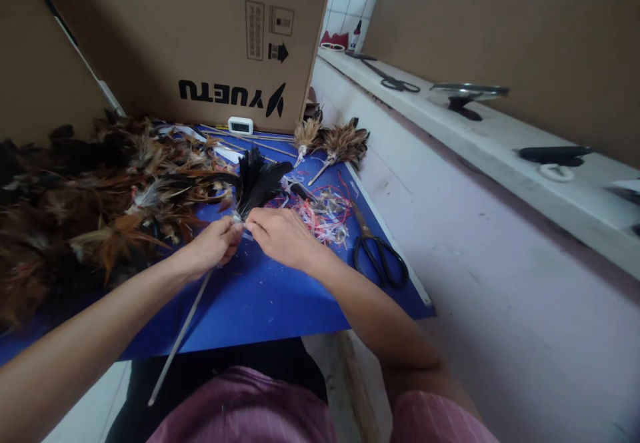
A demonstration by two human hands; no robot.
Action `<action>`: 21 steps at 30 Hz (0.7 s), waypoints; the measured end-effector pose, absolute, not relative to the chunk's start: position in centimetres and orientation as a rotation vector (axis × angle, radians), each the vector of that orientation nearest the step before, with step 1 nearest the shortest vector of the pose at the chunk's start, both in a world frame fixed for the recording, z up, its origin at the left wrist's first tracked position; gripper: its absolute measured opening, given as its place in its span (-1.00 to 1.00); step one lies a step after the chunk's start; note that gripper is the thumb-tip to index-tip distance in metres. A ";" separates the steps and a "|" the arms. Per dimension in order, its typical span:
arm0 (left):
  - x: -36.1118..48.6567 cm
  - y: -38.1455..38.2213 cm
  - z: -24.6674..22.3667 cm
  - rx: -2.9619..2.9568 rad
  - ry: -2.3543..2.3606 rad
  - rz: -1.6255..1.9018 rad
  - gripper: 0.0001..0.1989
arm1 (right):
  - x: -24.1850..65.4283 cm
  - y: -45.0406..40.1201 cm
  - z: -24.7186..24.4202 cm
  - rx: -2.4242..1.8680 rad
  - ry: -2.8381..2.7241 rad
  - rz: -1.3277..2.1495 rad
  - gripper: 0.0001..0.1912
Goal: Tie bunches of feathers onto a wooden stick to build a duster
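Pinched at its base by left hand (216, 239) and right hand (285, 233), the fanned black feather bunch (257, 181) escapes crushing, I'd say.

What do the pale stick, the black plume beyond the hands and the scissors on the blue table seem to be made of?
Stick: probably wood or bamboo, unpolished; it is pale, straight and matte.
Black plume: apparently feathers, with a slight sheen; dark strands fan out.
Scissors: blades seemingly metal, brownish and dull, perhaps rusted; the smooth black handles could be painted metal or plastic.
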State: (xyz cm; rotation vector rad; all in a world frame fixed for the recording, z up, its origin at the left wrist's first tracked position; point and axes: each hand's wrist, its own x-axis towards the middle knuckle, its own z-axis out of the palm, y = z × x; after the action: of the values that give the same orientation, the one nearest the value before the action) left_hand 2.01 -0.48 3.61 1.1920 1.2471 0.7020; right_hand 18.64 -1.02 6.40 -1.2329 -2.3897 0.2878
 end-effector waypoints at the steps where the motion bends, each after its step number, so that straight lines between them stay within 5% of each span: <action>1: 1.9 -0.6 3.9 1.212 1.255 0.674 -0.76 | 18.7 -1.0 6.9 -1.238 -2.438 0.207 -0.77; 13: 2.3 -1.6 3.8 1.632 1.281 0.345 -0.75 | 17.1 -0.1 11.5 -0.974 -3.051 -0.080 -0.81; 16: 2.2 -2.4 4.6 1.639 1.150 0.226 -0.70 | 16.9 1.1 12.8 -0.862 -3.123 0.200 -0.88; 21: 1.4 -4.4 6.7 1.571 0.880 0.077 -0.58 | 17.6 3.1 12.6 -0.512 -3.006 1.196 -0.93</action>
State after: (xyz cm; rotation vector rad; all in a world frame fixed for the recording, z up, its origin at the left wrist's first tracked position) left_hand 1.45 -4.36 6.70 1.5711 0.8804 0.0773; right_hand 17.59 3.13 12.64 -0.5125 -3.0065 1.1964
